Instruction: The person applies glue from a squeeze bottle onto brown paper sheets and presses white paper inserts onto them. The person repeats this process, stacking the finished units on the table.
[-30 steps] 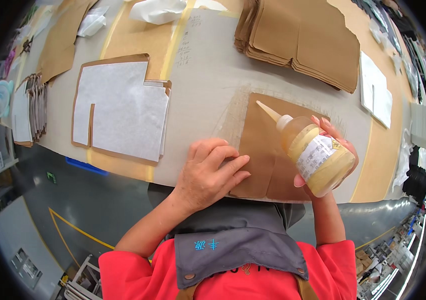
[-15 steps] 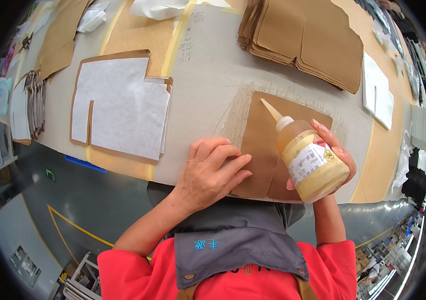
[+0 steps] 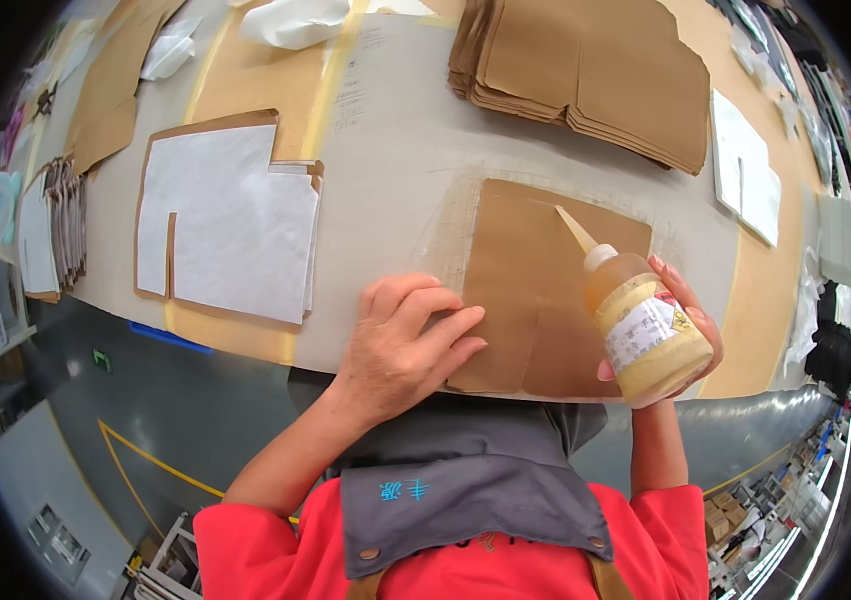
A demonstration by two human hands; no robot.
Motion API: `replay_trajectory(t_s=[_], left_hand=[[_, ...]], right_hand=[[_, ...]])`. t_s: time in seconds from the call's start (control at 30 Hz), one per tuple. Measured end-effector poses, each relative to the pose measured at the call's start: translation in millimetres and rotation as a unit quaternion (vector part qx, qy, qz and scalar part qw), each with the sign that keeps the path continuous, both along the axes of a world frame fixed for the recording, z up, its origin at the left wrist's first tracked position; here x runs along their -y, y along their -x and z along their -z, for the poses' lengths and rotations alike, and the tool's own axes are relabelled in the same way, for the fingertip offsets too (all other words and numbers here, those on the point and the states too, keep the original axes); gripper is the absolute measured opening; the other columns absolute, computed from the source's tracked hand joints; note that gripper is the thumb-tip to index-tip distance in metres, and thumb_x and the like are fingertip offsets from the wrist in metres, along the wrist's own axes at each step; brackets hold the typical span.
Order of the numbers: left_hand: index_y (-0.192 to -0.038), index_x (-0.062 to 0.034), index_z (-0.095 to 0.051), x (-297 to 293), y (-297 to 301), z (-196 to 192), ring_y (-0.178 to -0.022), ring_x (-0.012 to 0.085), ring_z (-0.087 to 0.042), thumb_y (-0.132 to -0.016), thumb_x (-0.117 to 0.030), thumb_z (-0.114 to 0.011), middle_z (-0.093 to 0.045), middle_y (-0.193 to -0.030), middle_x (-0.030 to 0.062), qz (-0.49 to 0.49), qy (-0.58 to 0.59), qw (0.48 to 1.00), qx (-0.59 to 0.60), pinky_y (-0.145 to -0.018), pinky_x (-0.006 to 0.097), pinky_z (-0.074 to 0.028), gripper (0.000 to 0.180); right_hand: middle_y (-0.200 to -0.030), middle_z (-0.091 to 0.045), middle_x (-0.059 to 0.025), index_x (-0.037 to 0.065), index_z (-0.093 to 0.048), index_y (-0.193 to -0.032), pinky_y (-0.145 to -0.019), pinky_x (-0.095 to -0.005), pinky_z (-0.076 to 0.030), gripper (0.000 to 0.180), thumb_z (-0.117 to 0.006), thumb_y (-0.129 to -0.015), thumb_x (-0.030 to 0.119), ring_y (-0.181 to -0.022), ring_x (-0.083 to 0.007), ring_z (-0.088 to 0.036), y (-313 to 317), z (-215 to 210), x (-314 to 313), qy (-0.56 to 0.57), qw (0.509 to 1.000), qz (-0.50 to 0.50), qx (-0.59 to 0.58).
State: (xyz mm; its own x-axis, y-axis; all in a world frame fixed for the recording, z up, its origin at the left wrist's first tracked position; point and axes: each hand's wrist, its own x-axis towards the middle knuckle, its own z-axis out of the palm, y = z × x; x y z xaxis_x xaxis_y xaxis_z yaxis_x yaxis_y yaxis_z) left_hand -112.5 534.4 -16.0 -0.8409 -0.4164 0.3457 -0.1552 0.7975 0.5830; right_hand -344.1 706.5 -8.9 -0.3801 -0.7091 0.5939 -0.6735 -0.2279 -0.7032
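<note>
My right hand (image 3: 703, 325) is wrapped round a squeeze glue bottle (image 3: 636, 340), a clear plastic one with yellowish contents and a white label. Its narrow nozzle tilts up and left over a flat brown sheet (image 3: 521, 260) that has a short cut line toward the near edge. Whether the tip touches the sheet I cannot tell. At the sheet's left edge lies my left hand (image 3: 401, 335), fingers loosely bent and apart, index and thumb tips touching the brown surface. Nothing shows in its grasp.
Beyond the sheet sits a pile of notched brown pieces (image 3: 586, 85). To the left lie white-faced pieces with brown borders (image 3: 226, 220), and farther left a row of upright pieces (image 3: 61, 225). A white piece (image 3: 744, 170) lies at right. The table's near edge runs beside my waist.
The glue bottle's nozzle tip has moved rightward along the far side of the brown sheet, with my right hand. My left hand stays at the sheet's left edge. The whole view has shifted slightly.
</note>
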Motion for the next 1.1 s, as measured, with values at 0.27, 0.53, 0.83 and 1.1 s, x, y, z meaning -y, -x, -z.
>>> replay_trajectory(t_s=[0.27,0.53,0.83,1.1], left_hand=[[-0.100,-0.0140,-0.075,-2.1,0.5,0.1,-0.104,0.0247,-0.054,-0.068,-0.017,-0.086,-0.061,-0.103,0.0004,-0.006,0.004,1.000,0.015,-0.089,0.037,-0.043,0.034],[-0.099,-0.0136,-0.076,-3.6,1.9,-1.2,-0.104,0.0258,-0.055,-0.067,-0.016,-0.086,-0.061,-0.101,0.0009,-0.011,0.017,0.999,0.033,-0.090,0.036,-0.044,0.034],[-0.099,-0.0121,-0.075,-5.0,2.7,-0.7,-0.102,0.0273,-0.054,-0.067,-0.013,-0.085,-0.061,-0.100,0.0022,-0.008,0.022,0.999,0.026,-0.088,0.037,-0.045,0.033],[-0.100,-0.0110,-0.075,-4.8,2.5,-2.2,-0.101,0.0272,-0.055,-0.068,-0.014,-0.085,-0.061,-0.100,0.0030,-0.005,0.036,0.999,0.026,-0.088,0.037,-0.044,0.034]], right_hand=[[-0.128,-0.057,-0.0290,0.016,-0.033,-0.128,-0.096,-0.0508,-0.054,0.103,-0.098,-0.054,0.044,-0.115,-0.0415,-0.063,9.9,6.4,-29.0,-0.005,0.997,0.068,-0.028],[-0.133,-0.053,-0.0299,0.016,-0.027,-0.133,-0.097,-0.0506,-0.054,0.105,-0.090,-0.060,0.058,-0.117,-0.0424,-0.060,20.2,5.2,-54.8,-0.020,0.986,0.162,-0.019],[-0.139,-0.047,-0.0300,0.011,-0.024,-0.138,-0.104,-0.0539,-0.048,0.105,-0.084,-0.067,0.060,-0.126,-0.0432,-0.053,20.4,-3.5,-60.5,0.003,0.956,0.264,0.127],[-0.140,-0.047,-0.0292,0.008,-0.024,-0.140,-0.107,-0.0501,-0.045,0.105,-0.084,-0.070,0.057,-0.133,-0.0389,-0.047,21.3,-8.9,-59.6,0.028,0.940,0.293,0.175]])
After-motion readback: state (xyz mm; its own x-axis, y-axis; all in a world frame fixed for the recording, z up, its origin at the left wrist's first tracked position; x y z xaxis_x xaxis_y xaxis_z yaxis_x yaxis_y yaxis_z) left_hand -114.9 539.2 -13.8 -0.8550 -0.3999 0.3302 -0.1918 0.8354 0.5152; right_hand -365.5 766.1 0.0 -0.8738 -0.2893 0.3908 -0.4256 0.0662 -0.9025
